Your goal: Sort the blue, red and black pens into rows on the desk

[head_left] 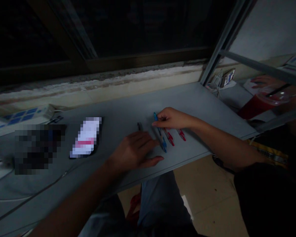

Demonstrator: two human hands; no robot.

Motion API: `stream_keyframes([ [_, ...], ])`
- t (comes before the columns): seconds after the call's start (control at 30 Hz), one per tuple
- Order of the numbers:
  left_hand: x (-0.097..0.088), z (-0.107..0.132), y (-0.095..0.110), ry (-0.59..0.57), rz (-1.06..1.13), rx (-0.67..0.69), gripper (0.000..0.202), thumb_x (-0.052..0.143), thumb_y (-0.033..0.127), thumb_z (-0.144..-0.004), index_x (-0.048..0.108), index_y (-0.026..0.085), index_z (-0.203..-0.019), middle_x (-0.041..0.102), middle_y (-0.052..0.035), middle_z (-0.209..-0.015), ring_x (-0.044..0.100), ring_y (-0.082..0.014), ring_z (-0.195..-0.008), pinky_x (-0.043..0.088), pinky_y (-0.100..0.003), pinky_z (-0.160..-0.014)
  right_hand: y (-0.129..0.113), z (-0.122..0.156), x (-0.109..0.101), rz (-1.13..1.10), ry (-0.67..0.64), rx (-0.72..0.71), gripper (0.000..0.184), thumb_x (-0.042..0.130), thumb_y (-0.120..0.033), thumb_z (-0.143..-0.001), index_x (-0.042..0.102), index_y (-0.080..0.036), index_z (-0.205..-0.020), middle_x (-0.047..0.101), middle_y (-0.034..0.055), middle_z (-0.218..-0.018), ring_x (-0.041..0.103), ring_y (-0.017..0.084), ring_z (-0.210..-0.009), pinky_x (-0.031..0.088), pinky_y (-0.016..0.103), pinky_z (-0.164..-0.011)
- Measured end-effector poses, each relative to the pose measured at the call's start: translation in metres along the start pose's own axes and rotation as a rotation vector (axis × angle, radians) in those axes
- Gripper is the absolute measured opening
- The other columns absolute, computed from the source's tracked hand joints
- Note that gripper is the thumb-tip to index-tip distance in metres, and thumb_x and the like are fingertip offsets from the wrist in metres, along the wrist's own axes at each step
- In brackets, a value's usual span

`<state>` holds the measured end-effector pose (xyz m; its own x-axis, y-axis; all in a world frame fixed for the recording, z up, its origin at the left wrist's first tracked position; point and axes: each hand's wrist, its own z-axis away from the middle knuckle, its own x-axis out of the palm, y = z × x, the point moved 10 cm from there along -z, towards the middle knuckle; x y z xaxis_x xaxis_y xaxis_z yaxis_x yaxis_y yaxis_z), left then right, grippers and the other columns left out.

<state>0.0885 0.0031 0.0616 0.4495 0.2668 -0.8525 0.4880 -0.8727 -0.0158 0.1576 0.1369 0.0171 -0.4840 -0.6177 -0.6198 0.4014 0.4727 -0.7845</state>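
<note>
A blue pen (164, 144) lies slanted on the grey desk, its upper end between the thumb and fingers of my right hand (171, 118). To the right of it, two red pens (171, 138) lie partly under that hand. My left hand (134, 149) rests low over the desk on the left, thumb apart from the fingers, its fingertips close to the blue pen. From behind its knuckles sticks out the tip of a dark pen (139, 126); the rest of that pen is hidden.
A phone with a lit, blurred screen (87, 136) lies left of my hands, beside a pixelated dark object (39, 148). Cables and a power strip (27, 115) are at far left. Beyond a metal frame (219, 52) on the right are a red drink cup (259, 102) and another person's hand (265, 80).
</note>
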Motion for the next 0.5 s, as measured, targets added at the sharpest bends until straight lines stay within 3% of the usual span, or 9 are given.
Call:
stream_keyframes([
  [0.1,0.01,0.009,-0.039,-0.124,-0.114,-0.34,0.033,0.056,0.05,-0.104,0.062,0.019,-0.095,0.068,-0.0024,-0.069,0.068,-0.0187,-0.06,0.05,-0.029,-0.058,0.005,-0.002,-0.01,0.151,0.071,0.012,0.051,0.065,-0.047,-0.095,0.047,-0.019,-0.057,0.037,-0.0074,-0.048,0.032,0.009,-0.053,0.025,0.03,-0.06],
  [0.2,0.018,0.027,-0.071,-0.258,-0.188,-0.661,0.034,0.059,0.053,-0.099,0.057,0.02,-0.105,0.066,-0.0007,-0.066,0.067,-0.0213,-0.054,0.044,-0.028,-0.052,0.007,-0.002,-0.011,0.299,0.076,0.03,0.054,0.063,-0.05,-0.098,0.048,-0.019,-0.057,0.036,-0.0062,-0.05,0.032,0.01,-0.055,0.023,0.031,-0.063],
  [0.27,0.024,0.033,-0.077,-0.33,-0.148,-0.744,0.036,0.061,0.052,-0.096,0.052,0.02,-0.11,0.068,-0.0013,-0.069,0.07,-0.0238,-0.057,0.044,-0.028,-0.052,0.004,-0.002,-0.011,0.431,0.09,0.027,0.052,0.062,-0.052,-0.1,0.054,-0.019,-0.061,0.041,-0.0039,-0.053,0.037,0.012,-0.056,0.023,0.032,-0.065],
  [0.37,0.032,0.035,-0.08,-0.398,-0.042,-0.785,0.024,0.06,0.04,-0.095,0.048,0.022,-0.107,0.069,-0.0015,-0.072,0.07,-0.0232,-0.059,0.043,-0.027,-0.053,-0.016,-0.004,-0.005,0.614,0.112,-0.072,0.05,0.054,-0.05,-0.106,0.064,-0.018,-0.069,0.053,0.0005,-0.058,0.045,0.015,-0.06,0.029,0.033,-0.072],
  [0.5,0.027,0.039,-0.087,-0.289,0.117,-0.853,0.017,0.055,0.022,-0.091,0.043,0.024,-0.102,0.062,0.0024,-0.069,0.065,-0.0189,-0.055,0.04,-0.026,-0.052,-0.039,-0.015,0.018,0.725,0.026,-0.183,0.047,0.051,-0.045,-0.109,0.071,-0.016,-0.077,0.063,0.0039,-0.065,0.049,0.016,-0.063,0.034,0.033,-0.078],
])
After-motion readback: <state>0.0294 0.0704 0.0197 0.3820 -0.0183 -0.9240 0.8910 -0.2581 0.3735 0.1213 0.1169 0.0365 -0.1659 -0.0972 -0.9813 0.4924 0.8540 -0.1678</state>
